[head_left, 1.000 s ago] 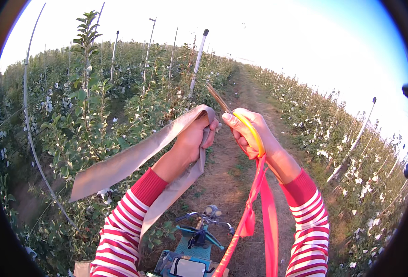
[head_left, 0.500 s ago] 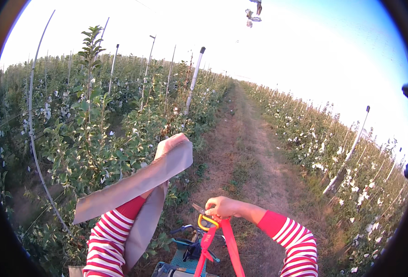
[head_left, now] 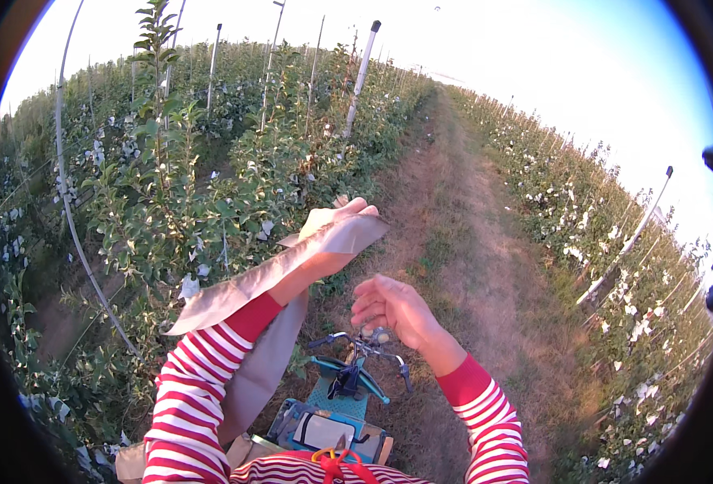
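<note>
Greyish strip (head_left: pixel 276 273) over left hand (head_left: pixel 338 216), striped sleeves (head_left: pixel 195 391)

A dirt path (head_left: pixel 497 278) runs up from the foreground toward the skyline, brown and dry, with a strip of grass (head_left: pixel 445 218) along it; leafy green trees (head_left: pixel 175 181) crowd its left side, and a lower row of bushes (head_left: pixel 566 189) lines its right, dotted with white patches (head_left: pixel 641 329); a pale post (head_left: pixel 362 81) with a dark tip leans among the trees; the sky (head_left: pixel 517 60) glares white, turning blue at the upper right.
</note>
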A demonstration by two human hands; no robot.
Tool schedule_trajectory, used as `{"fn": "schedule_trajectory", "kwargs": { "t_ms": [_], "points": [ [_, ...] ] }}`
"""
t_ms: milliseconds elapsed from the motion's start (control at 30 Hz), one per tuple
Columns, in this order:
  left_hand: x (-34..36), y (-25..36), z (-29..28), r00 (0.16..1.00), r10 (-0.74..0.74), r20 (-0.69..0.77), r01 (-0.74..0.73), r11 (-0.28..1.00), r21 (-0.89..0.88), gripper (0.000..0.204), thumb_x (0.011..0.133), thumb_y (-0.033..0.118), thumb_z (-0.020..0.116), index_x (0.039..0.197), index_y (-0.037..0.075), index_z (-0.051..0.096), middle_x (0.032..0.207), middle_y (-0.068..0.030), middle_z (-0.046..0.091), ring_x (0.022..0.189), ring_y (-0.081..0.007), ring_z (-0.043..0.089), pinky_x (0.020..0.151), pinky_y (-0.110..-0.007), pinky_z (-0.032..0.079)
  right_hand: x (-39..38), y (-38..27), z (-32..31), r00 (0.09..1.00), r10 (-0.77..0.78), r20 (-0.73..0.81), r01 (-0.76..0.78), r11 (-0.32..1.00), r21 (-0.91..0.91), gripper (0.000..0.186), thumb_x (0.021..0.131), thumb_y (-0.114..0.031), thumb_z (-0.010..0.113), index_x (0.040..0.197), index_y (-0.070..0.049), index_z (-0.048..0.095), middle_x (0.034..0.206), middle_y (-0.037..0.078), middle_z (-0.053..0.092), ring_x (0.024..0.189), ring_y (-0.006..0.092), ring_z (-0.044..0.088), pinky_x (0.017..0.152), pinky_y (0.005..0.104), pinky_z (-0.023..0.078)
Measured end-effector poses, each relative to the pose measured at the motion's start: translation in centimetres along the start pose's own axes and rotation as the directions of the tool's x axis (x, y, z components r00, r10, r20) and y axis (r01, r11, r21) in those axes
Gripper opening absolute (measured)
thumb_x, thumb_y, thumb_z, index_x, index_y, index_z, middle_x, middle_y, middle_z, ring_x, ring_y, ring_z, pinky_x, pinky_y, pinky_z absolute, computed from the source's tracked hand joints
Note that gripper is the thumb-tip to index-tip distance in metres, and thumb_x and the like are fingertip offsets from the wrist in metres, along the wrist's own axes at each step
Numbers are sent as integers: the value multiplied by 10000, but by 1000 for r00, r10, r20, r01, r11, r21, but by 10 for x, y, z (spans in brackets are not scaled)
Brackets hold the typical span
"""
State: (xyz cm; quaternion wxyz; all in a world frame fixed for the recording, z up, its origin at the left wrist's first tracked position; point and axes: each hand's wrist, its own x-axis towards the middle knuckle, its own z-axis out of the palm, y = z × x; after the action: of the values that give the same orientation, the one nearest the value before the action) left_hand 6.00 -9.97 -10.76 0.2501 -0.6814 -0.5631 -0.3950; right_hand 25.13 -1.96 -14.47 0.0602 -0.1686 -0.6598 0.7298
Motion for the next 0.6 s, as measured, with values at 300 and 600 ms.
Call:
{"fn": "schedule_trajectory", "kwargs": {
  "t_ms": [300,600],
  "points": [
    [-27,23,21,985,82,155,-104,985,136,158,786,178,608,860,76,513,821,-84,515,583,-285,626,475,-410,498,9,14,-17,978,-192,-79,206,845,493,99,941,-153,610,1011,-87,584,937,43,659,843,170,663,753,359,570],
    [-41,14,5,940,-243,241,316,887,-337,122,836,107,703,908,27,646,787,-84,615,670,-188,598,636,-301,473,-24,31,-55,954,-291,-78,300,888,349,48,902,-89,651,930,-76,614,876,3,638,804,100,595,764,270,490]
  ]
}}
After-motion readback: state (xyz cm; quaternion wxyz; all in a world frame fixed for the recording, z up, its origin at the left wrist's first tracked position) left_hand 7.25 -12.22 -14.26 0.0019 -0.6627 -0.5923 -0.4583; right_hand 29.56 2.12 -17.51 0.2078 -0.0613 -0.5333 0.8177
